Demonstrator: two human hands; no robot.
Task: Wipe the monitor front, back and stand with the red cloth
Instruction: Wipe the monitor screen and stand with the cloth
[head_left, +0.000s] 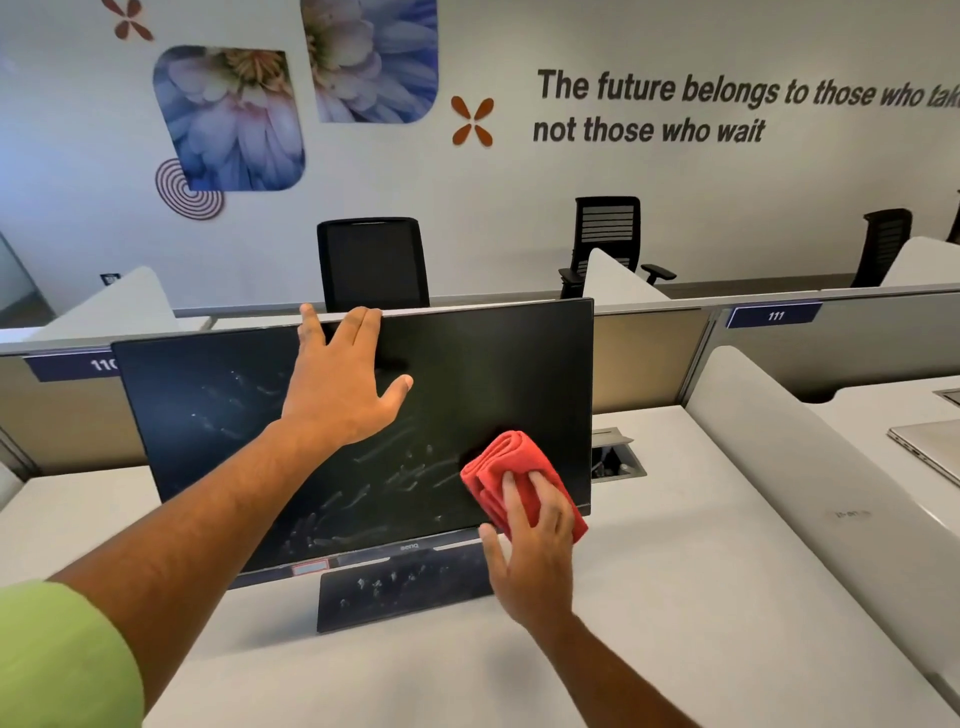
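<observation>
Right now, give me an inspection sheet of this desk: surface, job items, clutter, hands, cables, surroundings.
Surface: pale grey desk, matte.
Job's things: black flat-screen monitor, front smeared with streaks at lower centre; its dark rectangular stand base spotted; folded red cloth pressed on the screen's lower right.
Clutter: silver laptop, closed, on the neighbouring desk.
Hands: left hand steadies the monitor's top edge, fingers straight; right hand presses the cloth.
Cables: open desk cable hatch; contents unclear.
Surroundings: black office chairs, grey partitions, wall lettering.
</observation>
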